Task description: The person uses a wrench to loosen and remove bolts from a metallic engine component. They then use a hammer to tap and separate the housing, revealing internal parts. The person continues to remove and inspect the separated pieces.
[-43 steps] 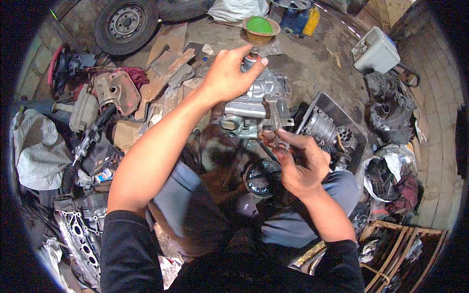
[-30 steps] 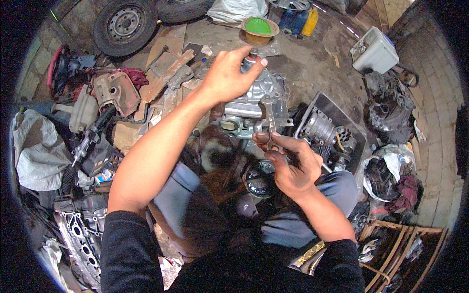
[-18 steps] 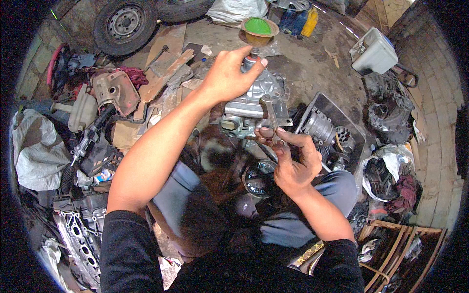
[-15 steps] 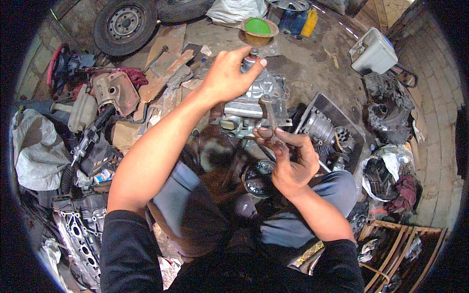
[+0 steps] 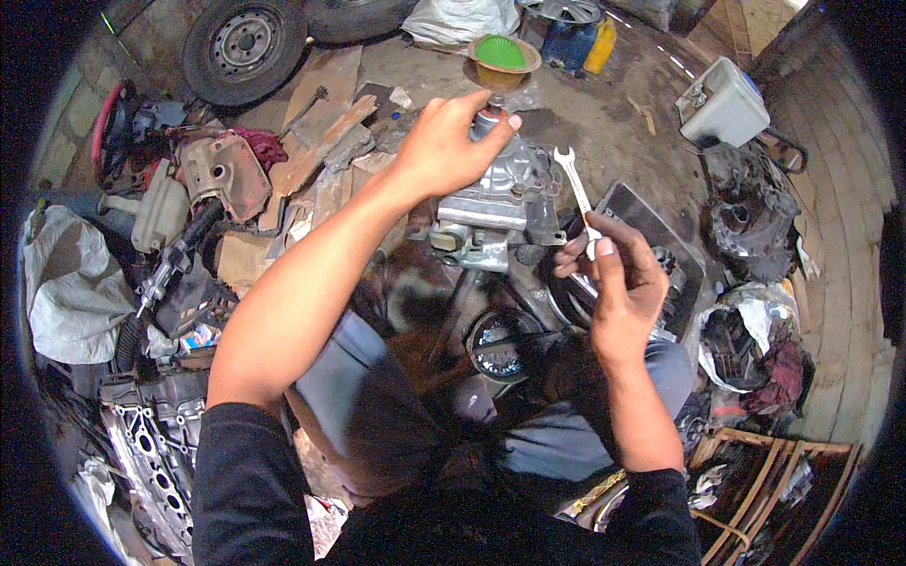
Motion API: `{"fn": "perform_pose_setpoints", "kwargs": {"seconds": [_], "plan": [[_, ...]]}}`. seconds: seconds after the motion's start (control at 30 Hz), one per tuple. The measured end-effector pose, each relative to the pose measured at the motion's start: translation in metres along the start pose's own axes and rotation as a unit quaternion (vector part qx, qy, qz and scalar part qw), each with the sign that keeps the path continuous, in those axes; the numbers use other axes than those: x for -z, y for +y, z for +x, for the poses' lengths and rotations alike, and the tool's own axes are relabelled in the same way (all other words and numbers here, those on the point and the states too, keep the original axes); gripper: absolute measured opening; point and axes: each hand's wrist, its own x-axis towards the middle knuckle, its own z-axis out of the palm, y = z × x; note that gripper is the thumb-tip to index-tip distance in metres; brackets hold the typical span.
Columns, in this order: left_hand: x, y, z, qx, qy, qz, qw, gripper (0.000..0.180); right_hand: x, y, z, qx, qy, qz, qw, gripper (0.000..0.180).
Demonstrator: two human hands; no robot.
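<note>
My left hand (image 5: 451,146) grips the far end of a silvery cast-metal gearbox housing (image 5: 486,203), thumb and index finger curled around its narrow neck. A short shaft end (image 5: 495,102) sticks out between those fingertips. In my right hand (image 5: 623,288), a slim metal open-end wrench (image 5: 576,189) is pinched near its lower end. The wrench points up and away, its open jaw in the air to the right of the housing, touching nothing. The housing sits on the floor in front of my knees.
A dark tray (image 5: 651,222) of metal parts lies right of the housing. Between my legs is a round dark part (image 5: 503,344). Cardboard pieces (image 5: 316,156) and car parts crowd the left. Beyond stand a bowl with a green insert (image 5: 500,71) and a wheel (image 5: 243,52).
My right hand has moved right with the wrench, from over the housing to beside it. The wrench now tilts up and left. My left hand has barely shifted.
</note>
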Motion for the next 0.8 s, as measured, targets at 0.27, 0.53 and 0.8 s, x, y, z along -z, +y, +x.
{"fn": "perform_pose_setpoints", "kwargs": {"seconds": [0.27,0.53,0.8], "plan": [[-0.002,-0.007,0.002,-0.029,0.018,-0.028,0.999,0.060,0.026,-0.003,0.015,0.055,-0.062,-0.036,0.996,0.019],[-0.010,-0.017,0.007,-0.075,0.052,-0.045,0.995,0.044,0.026,0.006,0.008,-0.028,-0.132,0.164,0.977,0.029],[-0.010,-0.021,0.007,-0.066,0.041,-0.050,0.996,0.044,0.023,0.015,0.005,-0.061,-0.117,0.154,0.979,0.027]]}}
